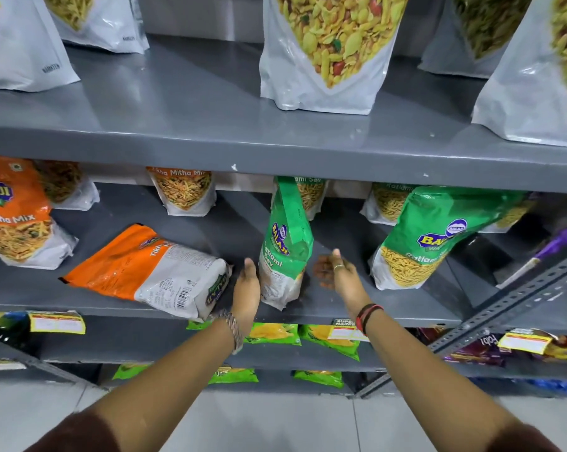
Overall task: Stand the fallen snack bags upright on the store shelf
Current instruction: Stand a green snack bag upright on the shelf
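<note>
A green Ratlami Sev bag [285, 243] stands upright, turned edge-on, near the front of the grey middle shelf [389, 314]. My left hand [246, 288] rests against its lower left side, fingers flat. My right hand [336, 269] hovers just right of the bag, fingers apart, a small gap between them and the bag. An orange Tikha Mitha Mix bag [148, 272] lies flat on its back on the same shelf, left of my left hand. Another green bag [438, 236] stands upright to the right.
An upright orange bag [14, 216] stands at far left. More bags line the back of the middle shelf. Large white pouches [324, 50] stand on the upper shelf. Green and purple packets fill lower shelves. A slotted metal upright [510, 305] runs diagonally at right.
</note>
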A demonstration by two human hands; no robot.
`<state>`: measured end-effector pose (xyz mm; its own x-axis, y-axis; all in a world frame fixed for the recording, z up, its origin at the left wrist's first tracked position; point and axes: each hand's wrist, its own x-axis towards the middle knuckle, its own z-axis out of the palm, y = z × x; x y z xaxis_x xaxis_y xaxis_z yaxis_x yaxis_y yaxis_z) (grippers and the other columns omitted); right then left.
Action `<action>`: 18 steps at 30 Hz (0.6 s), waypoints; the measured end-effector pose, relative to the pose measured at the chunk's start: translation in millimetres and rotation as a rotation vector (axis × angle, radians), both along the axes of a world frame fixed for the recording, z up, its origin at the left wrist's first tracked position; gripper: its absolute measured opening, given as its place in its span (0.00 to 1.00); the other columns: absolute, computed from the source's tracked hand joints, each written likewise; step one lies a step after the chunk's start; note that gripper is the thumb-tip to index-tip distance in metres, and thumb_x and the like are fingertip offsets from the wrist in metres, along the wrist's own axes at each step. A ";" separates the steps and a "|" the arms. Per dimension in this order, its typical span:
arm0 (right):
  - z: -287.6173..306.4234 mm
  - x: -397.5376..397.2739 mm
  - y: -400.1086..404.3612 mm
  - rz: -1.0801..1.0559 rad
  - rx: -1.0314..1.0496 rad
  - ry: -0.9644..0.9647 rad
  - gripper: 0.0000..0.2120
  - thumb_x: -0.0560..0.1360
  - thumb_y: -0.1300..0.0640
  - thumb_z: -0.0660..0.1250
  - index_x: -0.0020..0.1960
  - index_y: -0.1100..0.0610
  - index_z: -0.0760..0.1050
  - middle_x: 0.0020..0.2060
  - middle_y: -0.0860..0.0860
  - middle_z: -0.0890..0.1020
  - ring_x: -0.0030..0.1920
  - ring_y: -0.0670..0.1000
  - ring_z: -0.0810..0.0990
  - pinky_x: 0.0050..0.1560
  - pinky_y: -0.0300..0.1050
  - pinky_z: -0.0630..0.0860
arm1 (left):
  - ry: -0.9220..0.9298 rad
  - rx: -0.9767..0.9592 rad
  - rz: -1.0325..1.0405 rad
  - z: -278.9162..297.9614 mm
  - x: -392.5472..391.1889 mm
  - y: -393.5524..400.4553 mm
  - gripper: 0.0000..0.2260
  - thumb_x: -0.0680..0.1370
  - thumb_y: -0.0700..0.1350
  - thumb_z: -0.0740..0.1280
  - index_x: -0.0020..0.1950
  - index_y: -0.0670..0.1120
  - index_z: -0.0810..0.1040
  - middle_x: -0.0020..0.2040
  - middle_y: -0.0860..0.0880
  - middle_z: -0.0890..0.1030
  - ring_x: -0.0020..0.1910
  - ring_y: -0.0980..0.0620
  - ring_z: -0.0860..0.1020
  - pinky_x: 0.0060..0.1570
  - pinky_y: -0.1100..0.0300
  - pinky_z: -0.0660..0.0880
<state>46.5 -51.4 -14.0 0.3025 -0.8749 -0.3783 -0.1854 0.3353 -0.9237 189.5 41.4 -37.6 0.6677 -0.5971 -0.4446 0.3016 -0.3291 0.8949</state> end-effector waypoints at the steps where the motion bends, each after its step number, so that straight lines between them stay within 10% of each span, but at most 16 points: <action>1: 2.5 3.4 -8.5 -0.003 -0.001 -0.002 0.26 0.80 0.46 0.48 0.61 0.64 0.74 0.56 0.63 0.80 0.54 0.59 0.79 0.48 0.47 0.75 | 0.031 0.008 -0.016 -5.1 -5.0 8.9 0.27 0.81 0.56 0.50 0.72 0.40 0.65 0.74 0.43 0.66 0.73 0.44 0.65 0.73 0.53 0.58; 8: 26.8 48.5 -33.4 0.140 0.172 -0.139 0.40 0.74 0.32 0.35 0.70 0.56 0.67 0.70 0.57 0.71 0.70 0.58 0.69 0.73 0.57 0.61 | 0.180 -0.029 -0.168 -15.5 -45.1 36.9 0.17 0.80 0.58 0.49 0.61 0.54 0.71 0.45 0.59 0.77 0.44 0.59 0.75 0.47 0.60 0.71; 13: 27.3 53.7 -21.8 0.218 0.191 -0.173 0.43 0.72 0.31 0.33 0.68 0.54 0.70 0.68 0.58 0.73 0.69 0.57 0.70 0.73 0.54 0.62 | 0.271 -0.135 -0.166 -3.4 -56.1 22.3 0.27 0.79 0.60 0.49 0.72 0.48 0.66 0.73 0.47 0.69 0.72 0.46 0.67 0.75 0.49 0.58; 18: 22.1 31.1 -9.0 0.154 0.076 -0.109 0.38 0.75 0.35 0.32 0.70 0.51 0.66 0.70 0.54 0.72 0.64 0.51 0.71 0.68 0.51 0.63 | 0.227 -0.224 0.019 3.3 -37.9 5.8 0.28 0.79 0.61 0.47 0.73 0.48 0.65 0.72 0.48 0.69 0.71 0.50 0.68 0.74 0.53 0.60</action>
<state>77.6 -60.4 8.1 0.4733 -0.7854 -0.3990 -0.1406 0.3798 -0.9143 151.6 47.2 -34.3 0.5784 -0.6856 -0.4421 0.5061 -0.1235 0.8536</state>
